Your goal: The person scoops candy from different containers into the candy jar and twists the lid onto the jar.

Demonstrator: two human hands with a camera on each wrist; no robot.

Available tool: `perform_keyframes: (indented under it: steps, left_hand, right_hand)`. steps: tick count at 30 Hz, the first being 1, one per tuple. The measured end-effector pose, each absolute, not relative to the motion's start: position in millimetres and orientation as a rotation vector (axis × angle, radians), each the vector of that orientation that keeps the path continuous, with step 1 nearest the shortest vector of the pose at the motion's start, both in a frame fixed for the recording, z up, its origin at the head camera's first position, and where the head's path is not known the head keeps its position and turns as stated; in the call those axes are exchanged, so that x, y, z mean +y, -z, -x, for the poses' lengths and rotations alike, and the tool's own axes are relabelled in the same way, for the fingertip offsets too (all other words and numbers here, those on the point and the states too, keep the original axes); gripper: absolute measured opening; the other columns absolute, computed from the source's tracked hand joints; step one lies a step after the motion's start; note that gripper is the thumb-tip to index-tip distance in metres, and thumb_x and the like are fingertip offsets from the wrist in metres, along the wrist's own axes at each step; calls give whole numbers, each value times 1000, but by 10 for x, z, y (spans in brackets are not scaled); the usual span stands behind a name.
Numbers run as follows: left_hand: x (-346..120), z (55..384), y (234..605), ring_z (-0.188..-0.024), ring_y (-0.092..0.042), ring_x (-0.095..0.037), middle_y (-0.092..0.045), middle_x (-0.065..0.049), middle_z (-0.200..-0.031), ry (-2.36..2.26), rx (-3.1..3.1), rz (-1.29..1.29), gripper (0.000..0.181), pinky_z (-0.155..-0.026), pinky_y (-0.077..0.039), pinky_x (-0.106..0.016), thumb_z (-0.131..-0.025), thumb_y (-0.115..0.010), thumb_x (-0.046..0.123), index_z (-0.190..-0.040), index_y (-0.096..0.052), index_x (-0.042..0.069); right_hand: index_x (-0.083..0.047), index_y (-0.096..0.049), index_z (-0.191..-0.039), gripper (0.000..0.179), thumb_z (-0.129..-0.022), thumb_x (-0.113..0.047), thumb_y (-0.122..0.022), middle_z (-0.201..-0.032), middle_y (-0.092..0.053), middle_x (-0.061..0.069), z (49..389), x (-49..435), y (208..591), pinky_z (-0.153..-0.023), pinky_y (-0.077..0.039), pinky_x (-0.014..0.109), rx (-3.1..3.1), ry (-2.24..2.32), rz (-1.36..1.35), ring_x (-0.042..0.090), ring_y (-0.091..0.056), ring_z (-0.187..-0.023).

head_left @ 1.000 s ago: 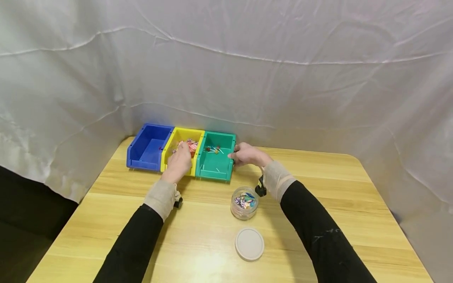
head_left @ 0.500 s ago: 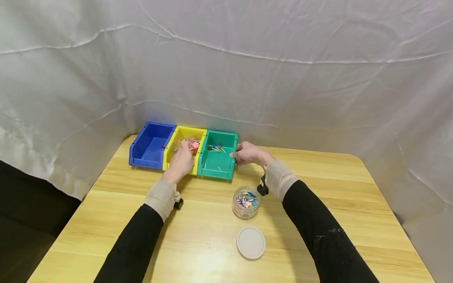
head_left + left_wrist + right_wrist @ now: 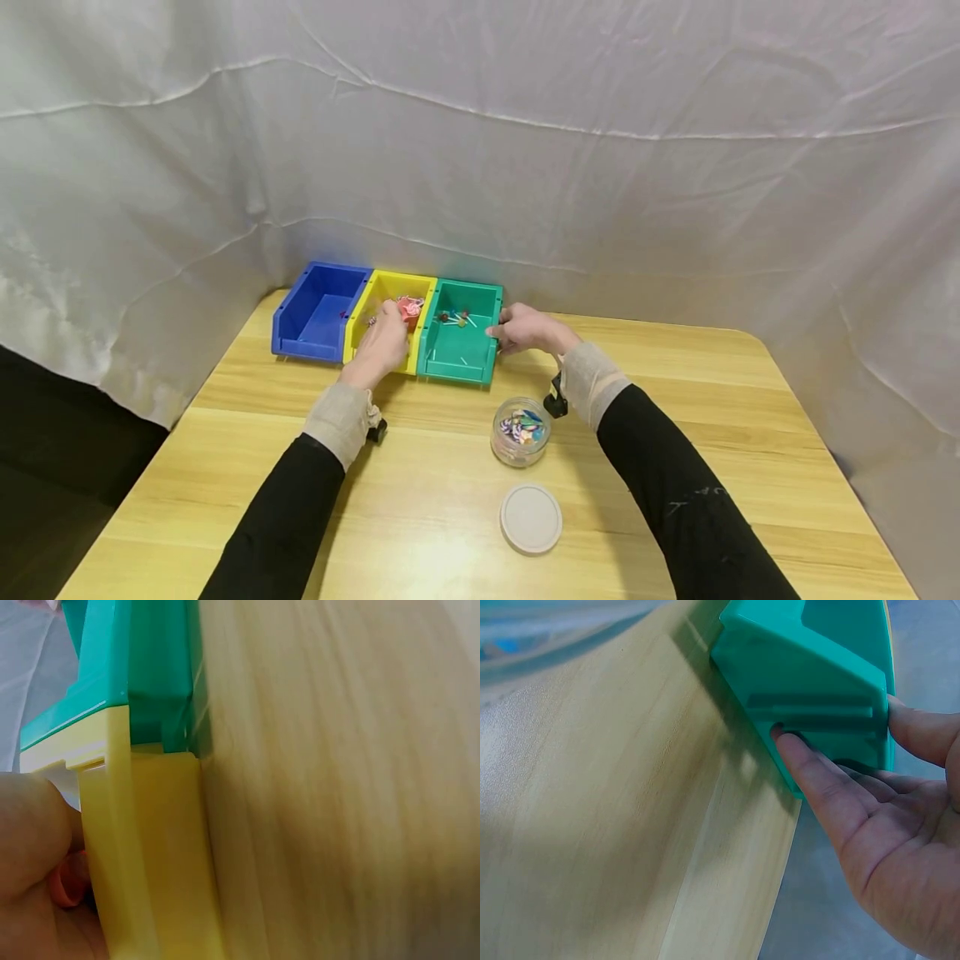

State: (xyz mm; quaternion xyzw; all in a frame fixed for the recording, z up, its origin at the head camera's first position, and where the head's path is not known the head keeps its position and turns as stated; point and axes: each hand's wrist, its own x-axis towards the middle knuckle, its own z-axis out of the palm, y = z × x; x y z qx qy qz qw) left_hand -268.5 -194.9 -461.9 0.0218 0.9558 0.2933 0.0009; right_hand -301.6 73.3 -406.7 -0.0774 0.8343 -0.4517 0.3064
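In the head view my left hand [image 3: 384,342] reaches into the yellow bin [image 3: 381,283]. Its fingers hold a small red cup-like thing [image 3: 410,310] with pink candy pieces in it; the left wrist view shows only a curved red edge [image 3: 71,881] between the fingers, and I cannot tell its kind. Striped candies lie beside it, partly hidden by the hand. My right hand [image 3: 525,327] grips the right wall of the green bin [image 3: 459,346], thumb over the rim and fingers against the outside. Several small lollipops [image 3: 459,318] lie inside that bin.
A blue bin [image 3: 318,321] stands left of the yellow one, all in a row near the back curtain. Closer in, an uncovered clear jar [image 3: 521,431] holds colourful candies. Its round pale lid [image 3: 531,518] lies in front on the wooden table [image 3: 420,500].
The red cup-like thing shows more clearly at my left fingers, with pink pieces on it. My right hand keeps its hold on the green bin.
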Motion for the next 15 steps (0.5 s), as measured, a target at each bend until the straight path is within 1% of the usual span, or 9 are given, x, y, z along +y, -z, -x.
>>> perform_keyframes:
  steps: [4, 7, 9, 11, 13, 15]
  left_hand:
    - [-1942, 2683, 4620, -86, -53, -39, -44, -27, -128, -902, 2973, -78, 48, -77, -47, -47, -95, -44, -7, -139, -24, -6]
    - [-1940, 2666, 4624, -88, -54, -39, -44, -26, -128, -925, 2970, -61, 50, -79, -47, -48, -94, -45, -7, -140, -24, -6]
    - [-1937, 2659, 4622, -88, -54, -39, -46, -24, -123, -945, 2983, -45, 44, -80, -48, -48, -96, -46, -4, -136, -27, -4]
    - [-1938, 2653, 4613, -87, -55, -39, -47, -23, -118, -973, 2997, -36, 36, -79, -47, -48, -100, -45, 1, -132, -29, -3]
    - [-1943, 2647, 4608, -86, -55, -39, -49, -22, -113, -1001, 3020, -26, 27, -78, -47, -48, -105, -43, 7, -127, -31, -1]
    - [-1951, 2642, 4613, -85, -55, -39, -50, -22, -110, -1021, 3043, -20, 23, -77, -47, -49, -109, -39, 15, -125, -32, 0]
  right_hand:
    - [8, -52, -126, 26, -109, -11, -54, -95, -55, 13, 3021, 735, 4086, -101, -54, 47, 2192, 1203, 198, 32, -66, -98]
    - [7, -52, -121, 21, -109, -11, -54, -98, -55, 16, 3019, 735, 4091, -102, -53, 49, 2183, 1199, 201, 35, -66, -101]
    - [6, -53, -117, 19, -109, -11, -55, -98, -55, 17, 3018, 737, 4088, -102, -53, 49, 2186, 1194, 202, 37, -65, -101]
    - [5, -53, -115, 18, -108, -11, -55, -97, -55, 17, 3016, 739, 4079, -102, -53, 49, 2196, 1188, 205, 37, -65, -100]
    - [6, -53, -116, 19, -109, -11, -55, -95, -54, 15, 3015, 738, 4072, -101, -54, 49, 2204, 1184, 209, 36, -65, -99]
    - [7, -53, -120, 21, -109, -11, -55, -95, -54, 14, 3014, 738, 4066, -101, -54, 48, 2208, 1182, 211, 35, -65, -99]
